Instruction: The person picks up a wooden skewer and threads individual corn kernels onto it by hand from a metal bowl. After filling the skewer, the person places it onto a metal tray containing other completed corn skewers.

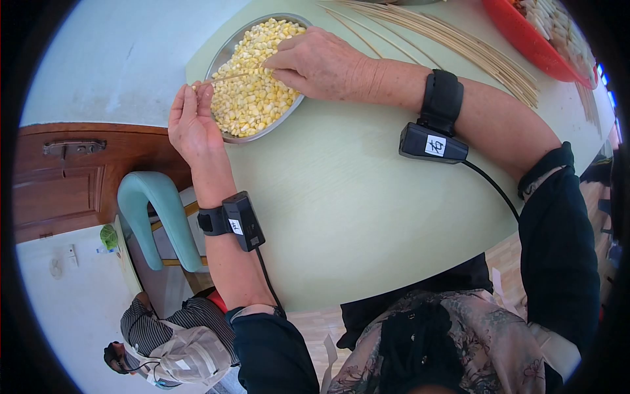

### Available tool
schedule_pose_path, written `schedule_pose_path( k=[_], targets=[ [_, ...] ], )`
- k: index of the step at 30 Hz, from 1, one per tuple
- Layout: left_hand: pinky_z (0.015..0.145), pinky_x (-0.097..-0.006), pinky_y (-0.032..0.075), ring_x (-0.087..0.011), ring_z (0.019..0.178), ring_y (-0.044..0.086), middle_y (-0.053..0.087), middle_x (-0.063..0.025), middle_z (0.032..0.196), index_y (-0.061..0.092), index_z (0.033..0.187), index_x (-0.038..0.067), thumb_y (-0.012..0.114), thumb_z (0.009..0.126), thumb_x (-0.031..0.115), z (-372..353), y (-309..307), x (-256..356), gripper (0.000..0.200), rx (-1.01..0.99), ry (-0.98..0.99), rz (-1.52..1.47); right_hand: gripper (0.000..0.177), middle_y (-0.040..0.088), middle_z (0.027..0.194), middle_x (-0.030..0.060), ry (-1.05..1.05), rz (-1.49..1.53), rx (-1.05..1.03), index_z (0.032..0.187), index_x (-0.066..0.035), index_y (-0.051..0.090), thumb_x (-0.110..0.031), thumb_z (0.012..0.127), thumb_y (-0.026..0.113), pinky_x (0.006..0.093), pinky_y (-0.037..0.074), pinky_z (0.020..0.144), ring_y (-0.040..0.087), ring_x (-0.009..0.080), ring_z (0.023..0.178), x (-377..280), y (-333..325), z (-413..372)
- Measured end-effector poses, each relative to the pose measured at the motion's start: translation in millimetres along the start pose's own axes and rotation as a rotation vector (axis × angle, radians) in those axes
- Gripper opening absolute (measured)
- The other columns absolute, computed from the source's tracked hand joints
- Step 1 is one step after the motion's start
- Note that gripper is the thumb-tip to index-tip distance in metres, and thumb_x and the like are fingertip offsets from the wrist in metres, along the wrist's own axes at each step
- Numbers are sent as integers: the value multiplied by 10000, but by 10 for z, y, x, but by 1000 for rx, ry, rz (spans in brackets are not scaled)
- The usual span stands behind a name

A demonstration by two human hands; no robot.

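Here, by the left edge of the surface (341, 197), our left hand (199, 128) pinches a skewer (230, 78) pointing across corn (256, 108) toward our right hand (321, 64), whose grip is unclear.

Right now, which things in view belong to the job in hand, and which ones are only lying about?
Likely in the job:
thin stick pinched in the left hand
corn kernels
metal bowl
loose sticks, probably spares
red basket, perhaps

Apparently just lying about:
teal chair
green leafy thing
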State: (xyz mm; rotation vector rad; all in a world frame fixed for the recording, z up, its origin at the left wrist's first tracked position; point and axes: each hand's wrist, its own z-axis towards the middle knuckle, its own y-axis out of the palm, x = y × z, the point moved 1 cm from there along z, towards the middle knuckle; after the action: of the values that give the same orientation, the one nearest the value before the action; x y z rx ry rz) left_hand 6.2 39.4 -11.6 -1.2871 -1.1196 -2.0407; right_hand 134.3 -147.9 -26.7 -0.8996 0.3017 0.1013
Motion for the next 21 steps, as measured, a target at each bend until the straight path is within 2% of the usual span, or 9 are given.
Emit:
schedule_pose_path(
  k=[2, 15, 17, 21],
  targets=[
    [789, -344, 553, -254, 824, 613, 576, -182, 932, 519, 974, -90, 563, 851, -16, -22, 14, -19, 150, -5, 5, 11, 164, 598, 725, 112, -25, 51, 64, 944, -35, 638, -144, 846, 563, 373, 496, 660, 599, 257, 673, 8, 2, -37],
    [778, -344, 552, -237, 806, 620, 585, -173, 914, 525, 980, -84, 551, 860, -7, -27, 19, -4, 145, 3, 4, 57, 166, 594, 726, 112, -11, 66, 51, 947, -38, 635, -144, 846, 556, 377, 496, 661, 599, 262, 677, 4, 2, -19],
    [776, -341, 551, -234, 803, 620, 587, -170, 909, 527, 980, -82, 550, 862, -6, -16, 11, -1, 143, 2, 3, 60, 241, 656, 773, 102, 14, 16, -12, 943, -67, 674, -215, 875, 497, 359, 508, 721, 639, 220, 730, 0, -10, 1],
    [774, -339, 551, -228, 793, 621, 593, -162, 896, 534, 973, -77, 550, 861, -5, -8, 5, 3, 134, -10, 2, 50, 238, 658, 776, 103, 14, 24, -6, 950, -69, 677, -212, 873, 503, 355, 509, 723, 640, 216, 728, -10, -11, 6]
  ],
)
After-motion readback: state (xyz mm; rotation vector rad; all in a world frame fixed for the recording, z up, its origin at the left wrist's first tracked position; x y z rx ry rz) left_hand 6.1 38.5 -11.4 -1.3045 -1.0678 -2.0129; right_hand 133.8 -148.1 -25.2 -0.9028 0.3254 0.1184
